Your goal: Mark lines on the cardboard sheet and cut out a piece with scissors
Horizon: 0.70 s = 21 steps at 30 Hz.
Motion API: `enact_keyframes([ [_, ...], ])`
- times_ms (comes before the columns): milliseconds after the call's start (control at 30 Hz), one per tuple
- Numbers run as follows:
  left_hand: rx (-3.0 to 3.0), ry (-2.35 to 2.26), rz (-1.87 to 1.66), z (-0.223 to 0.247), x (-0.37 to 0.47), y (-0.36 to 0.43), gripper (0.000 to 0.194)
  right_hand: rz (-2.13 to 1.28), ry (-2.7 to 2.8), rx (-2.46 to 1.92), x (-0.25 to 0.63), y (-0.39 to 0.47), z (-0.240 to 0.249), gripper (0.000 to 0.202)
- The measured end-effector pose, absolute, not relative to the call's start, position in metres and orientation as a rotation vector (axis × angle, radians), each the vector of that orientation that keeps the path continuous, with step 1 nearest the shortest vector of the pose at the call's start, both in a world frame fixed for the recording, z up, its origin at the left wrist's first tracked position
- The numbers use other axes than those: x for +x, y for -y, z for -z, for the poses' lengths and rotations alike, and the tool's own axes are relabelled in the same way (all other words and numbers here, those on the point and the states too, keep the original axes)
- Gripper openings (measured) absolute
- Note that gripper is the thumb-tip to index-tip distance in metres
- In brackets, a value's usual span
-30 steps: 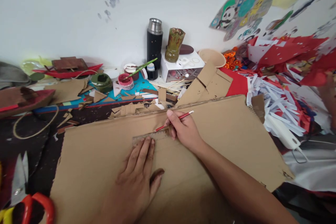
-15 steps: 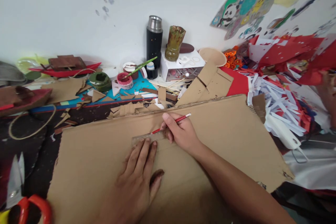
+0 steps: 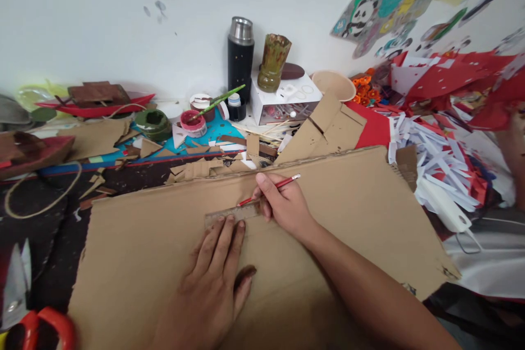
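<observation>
A large sheet of brown cardboard (image 3: 131,251) lies in front of me. On it rests a short clear ruler (image 3: 212,219), set slightly aslant. My left hand (image 3: 215,273) lies flat with fingers stretched out, its fingertips pressing on the ruler's near side. A slim red pencil (image 3: 288,181) is pinched between the thumb and fingers of my right hand (image 3: 287,205). The pencil's tip meets the ruler's upper edge, just right of my left fingertips. The right end of the ruler is partly hidden by my right hand.
Scissors (image 3: 49,322) with red handles lie at lower left. Behind the cardboard stand paint jars (image 3: 153,124), a black thermos (image 3: 240,60), a white box (image 3: 262,112) and model boats (image 3: 98,109). White paper strips (image 3: 435,153) and a white glue gun (image 3: 443,210) lie to the right.
The pencil tip has shifted very slightly along the ruler's upper edge. My left hand keeps its place on the ruler, while the camera view has tilted a little.
</observation>
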<state>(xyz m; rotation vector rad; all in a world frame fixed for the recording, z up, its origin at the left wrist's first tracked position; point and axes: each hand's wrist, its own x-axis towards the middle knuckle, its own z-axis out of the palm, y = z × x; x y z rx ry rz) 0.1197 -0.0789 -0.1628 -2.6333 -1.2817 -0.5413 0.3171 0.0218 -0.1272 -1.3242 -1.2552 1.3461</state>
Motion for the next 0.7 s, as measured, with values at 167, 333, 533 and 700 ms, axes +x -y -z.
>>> enact_keyframes([
  [167, -2.637, 1.304, 0.562, 0.1643, 0.12, 0.0796, 0.064, -1.347, 1.262, -1.333, 0.3173, -0.0217, 0.1279, 0.06],
  [333, -2.635, 1.293, 0.566, 0.1634, 0.1214, 0.0782, 0.063, -1.342, 1.264, -1.331, 0.3177, -0.0219, 0.1285, 0.059],
  [533, -2.625, 1.281, 0.566, 0.162, 0.122, 0.0768, 0.062, -1.357, 1.253, -1.341, 0.317, -0.0216, 0.1269, 0.06],
  [700, -2.627, 1.295, 0.569, 0.1631, 0.1216, 0.0783, 0.062, -1.353, 1.25, -1.338, 0.3178, -0.0219, 0.1284, 0.06],
])
